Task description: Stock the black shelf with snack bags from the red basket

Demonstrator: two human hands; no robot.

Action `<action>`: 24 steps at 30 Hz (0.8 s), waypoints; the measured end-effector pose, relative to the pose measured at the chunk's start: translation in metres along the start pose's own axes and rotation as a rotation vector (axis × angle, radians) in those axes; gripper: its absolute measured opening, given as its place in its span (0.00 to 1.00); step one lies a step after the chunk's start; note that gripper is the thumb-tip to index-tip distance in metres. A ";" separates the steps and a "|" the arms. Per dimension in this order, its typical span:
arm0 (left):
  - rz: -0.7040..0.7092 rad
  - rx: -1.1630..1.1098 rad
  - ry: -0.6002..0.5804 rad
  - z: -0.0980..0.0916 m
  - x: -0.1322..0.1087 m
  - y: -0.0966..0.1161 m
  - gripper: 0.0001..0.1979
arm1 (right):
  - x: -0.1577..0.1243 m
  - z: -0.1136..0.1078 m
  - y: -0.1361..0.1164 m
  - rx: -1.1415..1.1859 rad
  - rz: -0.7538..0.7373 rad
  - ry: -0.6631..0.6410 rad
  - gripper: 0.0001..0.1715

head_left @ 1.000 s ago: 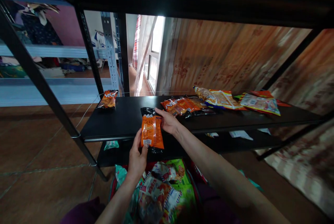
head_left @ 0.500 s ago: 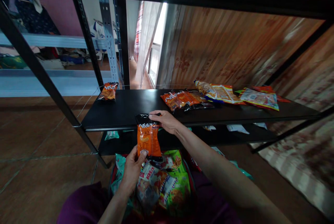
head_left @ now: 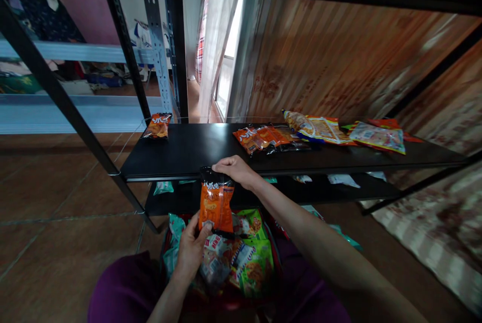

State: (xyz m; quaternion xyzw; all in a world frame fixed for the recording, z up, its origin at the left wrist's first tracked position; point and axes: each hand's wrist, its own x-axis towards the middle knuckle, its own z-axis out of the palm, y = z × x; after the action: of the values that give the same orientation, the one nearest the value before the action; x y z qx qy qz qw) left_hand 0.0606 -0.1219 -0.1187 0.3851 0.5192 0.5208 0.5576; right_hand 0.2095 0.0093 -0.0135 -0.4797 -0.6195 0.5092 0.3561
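An orange and black snack bag [head_left: 216, 207] is held upright between both hands, in front of the shelf's edge. My left hand [head_left: 192, 245] grips its lower left side, thumb on the front. At the top black edge, my right hand [head_left: 235, 168] pinches the bag between thumb and fingers. Below it sits an open container [head_left: 277, 257] full of snack bags, among them a green bag [head_left: 256, 267] and a clear-and-white bag [head_left: 216, 262].
A black shelf [head_left: 188, 149] carries one small orange bag [head_left: 158, 126] at the left. Orange bags [head_left: 261, 138], a yellow bag [head_left: 324, 129] and a pale bag [head_left: 380, 136] lie toward the right. On the lower shelf [head_left: 181, 205] are teal and white packs. A dark post [head_left: 128, 46] rises at left.
The snack bag stays in both hands and its front has turned slightly. My view has tilted a little, so the shelf appears higher.
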 end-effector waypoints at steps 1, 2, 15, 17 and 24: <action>-0.007 -0.020 -0.006 0.000 -0.001 -0.001 0.22 | 0.000 0.002 0.000 0.015 0.016 0.007 0.14; -0.015 -0.045 -0.013 -0.001 -0.003 -0.003 0.23 | -0.001 0.003 0.000 0.023 0.027 0.011 0.14; 0.010 -0.010 0.102 -0.014 -0.006 -0.009 0.16 | -0.005 -0.008 0.000 0.088 0.066 -0.125 0.15; 0.010 -0.024 0.093 -0.013 -0.007 -0.008 0.17 | -0.005 -0.005 0.001 0.105 0.076 -0.065 0.12; 0.018 -0.110 0.095 -0.014 -0.012 -0.007 0.23 | 0.001 0.001 0.004 0.220 0.181 0.125 0.04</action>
State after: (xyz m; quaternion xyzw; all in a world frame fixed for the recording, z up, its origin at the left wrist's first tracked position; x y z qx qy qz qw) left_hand 0.0494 -0.1359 -0.1255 0.3337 0.5121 0.5712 0.5479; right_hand 0.2090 0.0103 -0.0177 -0.5226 -0.4907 0.5732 0.3970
